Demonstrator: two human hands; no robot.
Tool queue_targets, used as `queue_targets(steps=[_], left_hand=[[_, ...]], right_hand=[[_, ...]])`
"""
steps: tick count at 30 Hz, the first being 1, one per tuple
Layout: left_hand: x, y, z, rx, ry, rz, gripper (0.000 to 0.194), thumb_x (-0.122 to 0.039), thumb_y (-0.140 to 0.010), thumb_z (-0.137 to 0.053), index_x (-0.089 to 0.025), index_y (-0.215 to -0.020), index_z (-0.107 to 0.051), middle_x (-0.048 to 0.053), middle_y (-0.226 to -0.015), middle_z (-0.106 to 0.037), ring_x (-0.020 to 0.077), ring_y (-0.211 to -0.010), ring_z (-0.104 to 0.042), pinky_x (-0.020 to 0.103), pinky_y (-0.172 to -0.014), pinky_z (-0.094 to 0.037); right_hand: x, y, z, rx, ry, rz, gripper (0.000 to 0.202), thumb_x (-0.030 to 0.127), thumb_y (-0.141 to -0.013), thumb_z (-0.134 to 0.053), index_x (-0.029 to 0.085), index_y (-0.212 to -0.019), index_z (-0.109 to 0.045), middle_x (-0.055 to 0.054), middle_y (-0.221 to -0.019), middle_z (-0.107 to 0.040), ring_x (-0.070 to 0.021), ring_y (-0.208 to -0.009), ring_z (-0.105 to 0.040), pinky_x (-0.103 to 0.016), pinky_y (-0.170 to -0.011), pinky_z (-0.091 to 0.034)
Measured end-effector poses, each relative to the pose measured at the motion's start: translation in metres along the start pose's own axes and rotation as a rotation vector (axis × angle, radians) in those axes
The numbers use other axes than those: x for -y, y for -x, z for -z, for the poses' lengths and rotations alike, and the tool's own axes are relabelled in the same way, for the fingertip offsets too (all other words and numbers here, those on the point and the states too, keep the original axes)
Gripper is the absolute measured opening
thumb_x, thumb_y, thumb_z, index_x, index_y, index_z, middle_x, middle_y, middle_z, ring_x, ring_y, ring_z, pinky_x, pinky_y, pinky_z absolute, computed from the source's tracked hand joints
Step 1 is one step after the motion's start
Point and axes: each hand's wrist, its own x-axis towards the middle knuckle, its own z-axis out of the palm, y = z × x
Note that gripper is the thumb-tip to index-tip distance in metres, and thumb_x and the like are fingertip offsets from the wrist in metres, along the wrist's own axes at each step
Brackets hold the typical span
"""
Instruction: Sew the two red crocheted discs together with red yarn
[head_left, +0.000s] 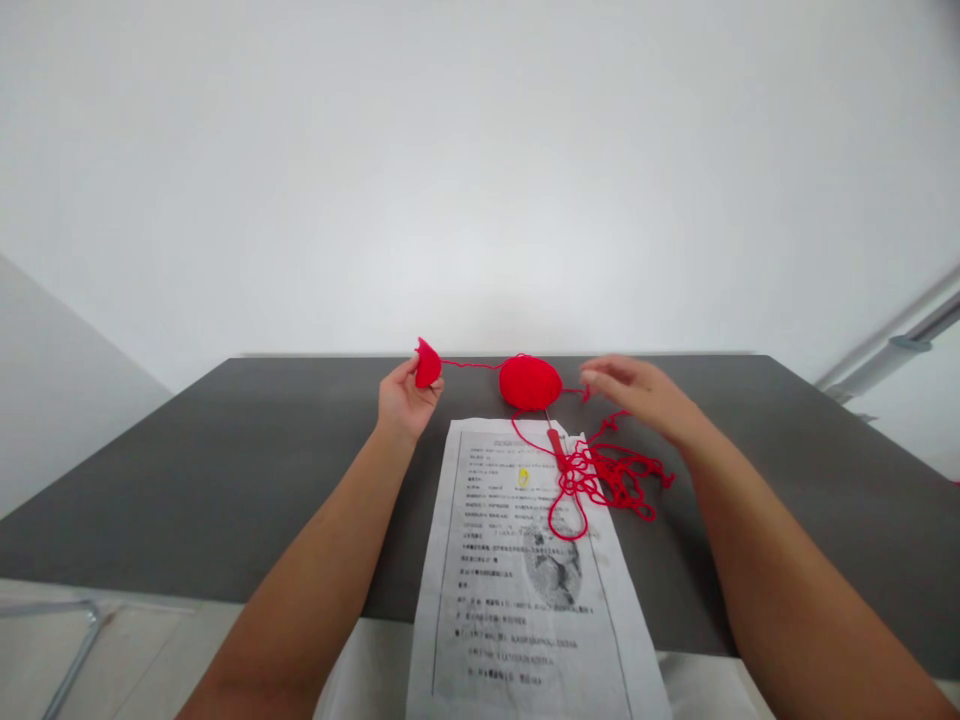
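My left hand (pixel 409 400) pinches a small red crocheted piece (pixel 428 364) between thumb and fingers, held up over the far left of the table. From it a strand of yarn runs right to the red yarn ball (pixel 529 382). My right hand (pixel 637 388) hovers right of the ball, fingers stretched forward and apart, close to a short yarn strand (pixel 574 390); nothing shows in it. Between the hands and nearer me lies a crochet hook (pixel 556 447) with a red handle, its metal shaft pointing at the ball. Loose tangled yarn (pixel 619 478) partly covers the handle's lower end.
A printed paper sheet (pixel 517 640) with a picture lies on the dark grey table (pixel 300 430) and hangs over its near edge. On the sheet rests a small yellow ring-like item (pixel 523 477). A white wall (pixel 480 180) stands behind the table.
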Motion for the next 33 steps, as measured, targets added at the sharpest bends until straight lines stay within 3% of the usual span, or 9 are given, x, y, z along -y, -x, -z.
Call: queue_targets(steps=[5,10,13,16,18,23,25,30,33], left_hand=[[0.014,0.007,-0.007,0.019,-0.183,0.054,0.006,-0.008,-0.08,-0.059,-0.011,-0.078,-0.063,0.003,-0.066,-0.068,0.0111,-0.056,-0.061,0.021,-0.053,-0.05],[0.025,0.017,-0.013,0.086,-0.301,0.083,0.009,-0.014,-0.073,-0.07,-0.011,-0.078,-0.064,0.003,-0.071,-0.07,0.0112,-0.059,-0.063,0.022,-0.059,-0.052],[0.029,0.021,-0.015,0.115,-0.353,0.086,0.014,-0.019,-0.071,-0.073,-0.011,-0.079,-0.064,0.003,-0.07,-0.069,0.0126,-0.06,-0.063,0.024,-0.059,-0.052],[0.03,0.022,-0.015,0.125,-0.391,0.063,0.017,-0.021,-0.069,-0.074,-0.013,-0.077,-0.062,0.002,-0.069,-0.068,0.0125,-0.06,-0.062,0.024,-0.059,-0.05],[0.031,0.022,-0.015,0.127,-0.414,0.041,0.018,-0.022,-0.067,-0.075,-0.014,-0.076,-0.061,0.001,-0.067,-0.066,0.012,-0.059,-0.061,0.023,-0.058,-0.049],[0.034,0.023,-0.017,0.139,-0.459,0.029,0.023,-0.023,-0.063,-0.078,-0.015,-0.075,-0.06,-0.001,-0.068,-0.066,0.0111,-0.059,-0.059,0.022,-0.057,-0.046],[0.034,0.023,-0.018,0.149,-0.453,0.038,0.022,-0.022,-0.064,-0.079,-0.015,-0.074,-0.06,-0.001,-0.069,-0.066,0.0107,-0.06,-0.059,0.022,-0.058,-0.045],[0.035,0.023,-0.016,0.187,-0.39,0.104,0.016,-0.019,-0.068,-0.075,-0.015,-0.075,-0.061,-0.001,-0.069,-0.065,0.0105,-0.062,-0.058,0.023,-0.062,-0.045],[0.038,0.023,-0.014,0.236,-0.376,0.207,0.011,-0.019,-0.07,-0.071,-0.013,-0.072,-0.062,0.0,-0.066,-0.063,0.0104,-0.059,-0.056,0.024,-0.06,-0.043]], right_hand=[[0.026,0.017,-0.017,0.647,0.365,-0.001,0.032,0.046,-0.068,-0.075,0.019,-0.083,-0.066,-0.002,-0.075,-0.066,-0.0189,-0.068,-0.057,-0.028,-0.058,-0.038],[0.026,0.016,-0.016,0.744,0.26,-0.007,0.008,0.026,-0.074,-0.061,0.019,-0.07,-0.061,0.0,-0.066,-0.061,-0.0161,-0.064,-0.054,-0.027,-0.059,-0.037],[0.018,0.009,-0.007,0.503,-0.026,-0.042,0.021,0.04,-0.077,-0.061,0.02,-0.072,-0.057,0.0,-0.063,-0.059,-0.0156,-0.059,-0.053,-0.029,-0.059,-0.042],[0.001,0.0,0.006,-0.045,-0.105,-0.041,0.024,0.045,-0.079,-0.058,0.021,-0.079,-0.056,-0.004,-0.073,-0.063,-0.0199,-0.067,-0.059,-0.036,-0.068,-0.049],[-0.013,-0.006,0.012,-0.362,0.095,-0.014,0.017,0.035,-0.077,-0.059,0.021,-0.087,-0.059,-0.01,-0.089,-0.068,-0.0269,-0.085,-0.064,-0.046,-0.083,-0.05],[-0.025,-0.008,0.009,-0.531,0.394,0.037,0.029,0.028,-0.075,-0.062,0.017,-0.102,-0.064,-0.02,-0.107,-0.067,-0.0369,-0.111,-0.059,-0.056,-0.098,-0.044],[-0.016,-0.005,0.0,-0.42,0.266,0.029,0.024,0.029,-0.078,-0.059,0.018,-0.099,-0.065,-0.016,-0.104,-0.07,-0.0308,-0.096,-0.065,-0.05,-0.088,-0.051],[0.014,0.009,-0.03,0.332,-0.193,0.043,0.029,0.045,-0.084,-0.059,0.017,-0.082,-0.066,-0.006,-0.078,-0.07,-0.0165,-0.068,-0.064,-0.031,-0.067,-0.053],[0.021,0.016,-0.045,0.616,-0.234,0.041,0.031,0.045,-0.083,-0.062,0.015,-0.086,-0.068,-0.006,-0.079,-0.071,-0.0157,-0.067,-0.064,-0.029,-0.061,-0.051]])
